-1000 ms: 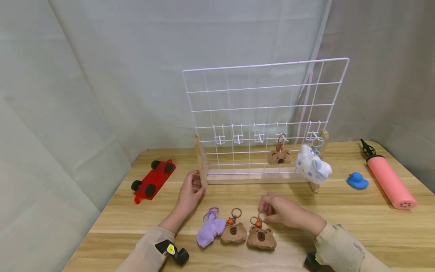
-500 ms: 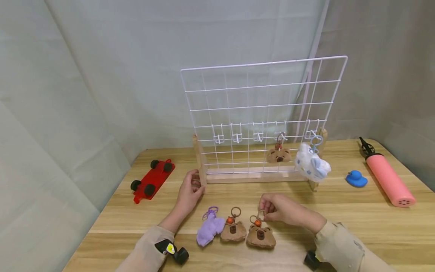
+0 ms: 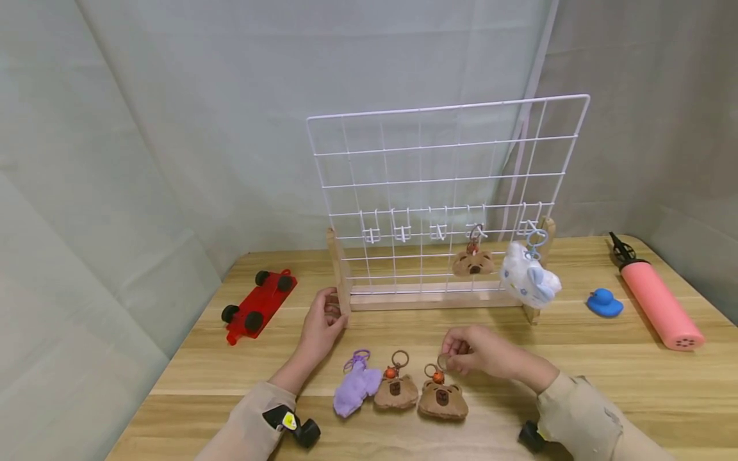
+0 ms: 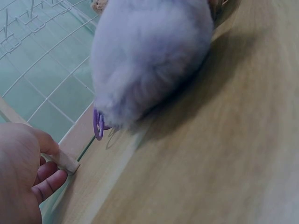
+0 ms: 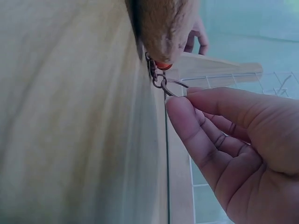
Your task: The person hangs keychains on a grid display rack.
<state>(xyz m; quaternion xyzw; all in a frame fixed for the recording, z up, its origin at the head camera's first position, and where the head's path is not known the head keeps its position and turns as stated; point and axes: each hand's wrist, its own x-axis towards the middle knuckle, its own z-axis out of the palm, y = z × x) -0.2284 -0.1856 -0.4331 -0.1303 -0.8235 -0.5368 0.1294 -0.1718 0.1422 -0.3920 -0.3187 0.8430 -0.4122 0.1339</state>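
Observation:
My right hand (image 3: 481,351) pinches the metal ring (image 5: 169,88) of a brown plush bear keychain (image 3: 442,402) between thumb and forefinger; the plush still lies on the table. My left hand (image 3: 321,326) holds the lower front end of the wooden stand (image 4: 65,161) at the rack's left side, thumb on one face and fingers curled behind. Left of the held keychain lie a second bear keychain (image 3: 396,392) and a purple plush keychain (image 3: 356,389). The white wire grid rack (image 3: 438,148) carries several hooks, with a bear keychain (image 3: 474,263) and a white-and-blue plush keychain (image 3: 527,276) hanging at its right.
A red toy car (image 3: 261,307) with black wheels lies at the left of the wooden table (image 3: 190,410). On the right are a blue rubber duck (image 3: 605,303) and a pink hand pump (image 3: 663,307) with a black nozzle. Pale curtains hang behind the rack.
The right hand has moved slightly up with the ring between its fingertips. The left hand keeps its place on the stand. The whole view has shifted a little.

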